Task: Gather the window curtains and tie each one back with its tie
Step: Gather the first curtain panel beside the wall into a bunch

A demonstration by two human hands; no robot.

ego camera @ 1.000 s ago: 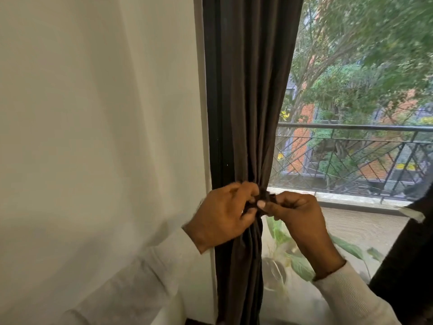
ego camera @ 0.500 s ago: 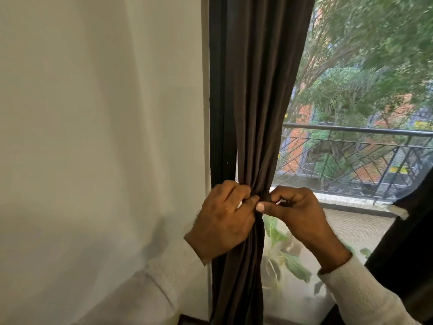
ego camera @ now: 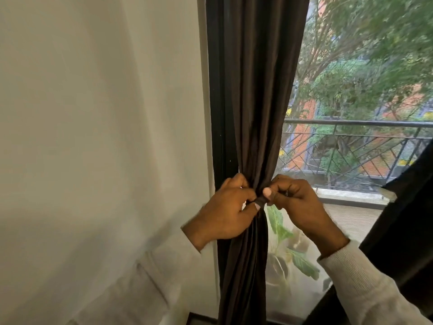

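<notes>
- Both hands are drawing closer together than half a second ago: left hand (ego camera: 223, 215) and right hand (ego camera: 298, 207) are pinching the tie (ego camera: 260, 204) at the cinched waist.
- Gathered dark curtain (ego camera: 255, 113) is hanging beside the window frame (ego camera: 216, 90).
- Risk: the short tie end is likely slipping free if either pinch is loosening, letting the folds spread.

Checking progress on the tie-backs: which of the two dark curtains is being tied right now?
The left curtain by the wall: both hands pinch its tie. The right curtain at the frame's edge hangs untouched.
</notes>
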